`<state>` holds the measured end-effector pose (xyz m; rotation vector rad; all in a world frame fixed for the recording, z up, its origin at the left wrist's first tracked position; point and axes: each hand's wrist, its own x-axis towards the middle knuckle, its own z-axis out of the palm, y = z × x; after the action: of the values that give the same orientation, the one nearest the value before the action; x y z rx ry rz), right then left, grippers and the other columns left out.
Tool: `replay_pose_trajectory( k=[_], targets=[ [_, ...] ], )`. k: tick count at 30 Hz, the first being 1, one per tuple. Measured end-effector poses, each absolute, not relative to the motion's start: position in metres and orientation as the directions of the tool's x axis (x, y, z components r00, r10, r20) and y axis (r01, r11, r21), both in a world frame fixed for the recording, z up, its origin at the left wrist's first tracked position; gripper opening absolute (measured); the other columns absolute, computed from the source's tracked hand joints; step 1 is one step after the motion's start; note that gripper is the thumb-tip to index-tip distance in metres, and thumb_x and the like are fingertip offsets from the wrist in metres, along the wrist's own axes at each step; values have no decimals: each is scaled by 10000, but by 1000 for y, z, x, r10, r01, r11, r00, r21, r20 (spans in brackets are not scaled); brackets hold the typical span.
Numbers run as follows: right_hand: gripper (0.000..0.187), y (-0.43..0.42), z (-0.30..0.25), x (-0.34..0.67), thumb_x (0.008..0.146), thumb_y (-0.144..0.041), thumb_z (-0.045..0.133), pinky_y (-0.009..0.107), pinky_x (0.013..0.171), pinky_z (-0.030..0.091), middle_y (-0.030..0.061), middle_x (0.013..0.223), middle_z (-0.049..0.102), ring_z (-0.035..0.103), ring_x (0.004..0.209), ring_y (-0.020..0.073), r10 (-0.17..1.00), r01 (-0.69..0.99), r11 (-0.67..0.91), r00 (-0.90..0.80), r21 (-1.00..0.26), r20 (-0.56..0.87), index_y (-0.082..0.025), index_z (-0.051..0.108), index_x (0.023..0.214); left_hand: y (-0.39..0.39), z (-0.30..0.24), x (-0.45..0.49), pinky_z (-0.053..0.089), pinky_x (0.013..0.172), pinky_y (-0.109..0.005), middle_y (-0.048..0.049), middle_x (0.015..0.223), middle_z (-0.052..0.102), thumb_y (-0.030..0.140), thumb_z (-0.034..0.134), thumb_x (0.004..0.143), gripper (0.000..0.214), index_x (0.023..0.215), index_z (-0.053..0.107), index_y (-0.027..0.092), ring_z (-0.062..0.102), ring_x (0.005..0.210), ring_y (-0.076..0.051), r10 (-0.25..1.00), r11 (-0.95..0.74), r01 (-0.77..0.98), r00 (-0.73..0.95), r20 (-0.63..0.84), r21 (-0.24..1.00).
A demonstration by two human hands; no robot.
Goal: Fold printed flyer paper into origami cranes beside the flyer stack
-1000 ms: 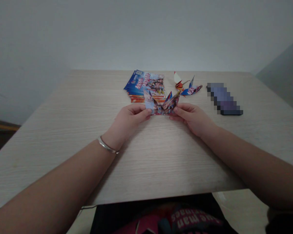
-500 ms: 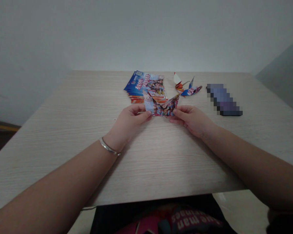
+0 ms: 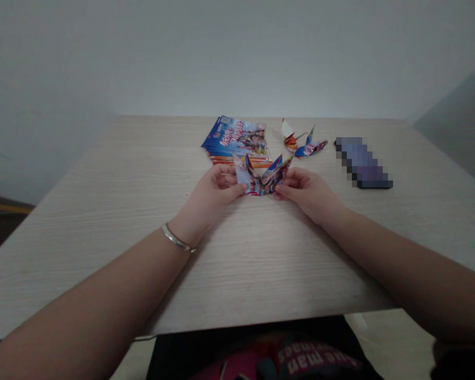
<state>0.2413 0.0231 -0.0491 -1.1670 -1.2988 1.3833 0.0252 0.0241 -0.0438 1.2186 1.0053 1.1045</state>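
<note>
1. A plain wall (image 3: 237,58) is standing beyond the pale table (image 3: 261,269).
2. Over mid-table, folded paper (image 3: 257,185) is showing raised points; uneven pulling could tear its creases.
3. The left hand (image 3: 216,191) and right hand (image 3: 311,194) are pinching its left and right ends.
4. Farther back, leaflets (image 3: 237,136) are lying; pushing farther could scatter them.

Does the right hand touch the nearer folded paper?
Touching: in the head view, the right hand grips the nearer folded paper, thumb across its front.
</note>
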Motion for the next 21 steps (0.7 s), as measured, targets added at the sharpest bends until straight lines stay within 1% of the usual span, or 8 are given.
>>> replay_pose_trajectory(
  k=[2, 4, 6, 8, 10, 12, 15, 21],
  targets=[
    [375, 22, -48, 241, 631, -258, 836, 319, 715, 600, -36, 746, 742, 696, 674, 149, 987, -9, -68, -146, -998, -66, -250, 584, 908, 24, -43, 26, 533, 868, -306, -57, 1008, 745, 228, 838, 663, 449, 1057, 634, 156, 691, 878, -154, 977, 43, -126, 212, -15, 991],
    [487, 22, -48, 242, 635, -238, 826, 327, 702, 597, -52, 726, 738, 703, 665, 159, 991, -15, -69, -116, -997, -67, -266, 532, 1022, 23, -41, 26, 534, 896, -308, -68, 1098, 748, 213, 827, 675, 493, 1127, 639, 161, 700, 941, -167, 965, 74, -140, 261, -35, 987],
    [528, 22, -48, 243, 651, -228, 809, 332, 700, 589, -55, 715, 730, 698, 661, 162, 990, 3, -63, -122, -998, -63, -267, 526, 1096, 22, -38, 26, 528, 932, -318, -72, 1145, 747, 220, 803, 706, 464, 1143, 661, 165, 701, 993, -183, 951, 73, -111, 309, -35, 991],
    [426, 23, -49, 244, 672, -227, 786, 329, 697, 578, -35, 740, 730, 684, 671, 159, 984, 46, -38, -175, -998, -45, -251, 593, 1051, 21, -37, 26, 516, 968, -330, -74, 1137, 754, 241, 777, 743, 381, 1104, 692, 156, 699, 1020, -193, 940, 29, -60, 342, -7, 998],
    [262, 23, -50, 244, 692, -227, 759, 322, 690, 567, -12, 783, 732, 670, 694, 156, 972, 90, 7, -233, -996, -15, -238, 658, 933, 21, -36, 26, 502, 998, -346, -81, 1132, 755, 263, 762, 767, 328, 1069, 710, 145, 695, 1041, -202, 932, -36, -14, 360, 39, 999],
    [175, 22, -50, 244, 701, -228, 740, 314, 678, 560, -9, 794, 726, 662, 706, 157, 964, 118, 40, -264, -992, 8, -238, 685, 867, 20, -36, 25, 498, 1002, -366, -88, 1140, 751, 289, 746, 790, 306, 1058, 716, 145, 690, 1043, -211, 931, -95, 43, 359, 73, 995],
    [179, 20, -50, 242, 705, -235, 736, 297, 639, 558, -16, 784, 714, 653, 707, 158, 964, 132, 53, -265, -990, 16, -246, 692, 877, 20, -38, 23, 502, 971, -366, -91, 1127, 749, 327, 722, 820, 293, 1052, 720, 148, 688, 1007, -211, 937, -149, 115, 333, 103, 982],
    [260, 17, -51, 240, 749, -304, 736, 296, 631, 576, -14, 833, 670, 636, 725, 154, 966, 173, 131, -245, -976, 86, -259, 668, 996, 21, -41, 21, 509, 897, -325, -69, 1054, 755, 374, 725, 826, 300, 1037, 726, 161, 678, 959, -203, 934, -167, 143, 340, 110, 975]
  ],
)
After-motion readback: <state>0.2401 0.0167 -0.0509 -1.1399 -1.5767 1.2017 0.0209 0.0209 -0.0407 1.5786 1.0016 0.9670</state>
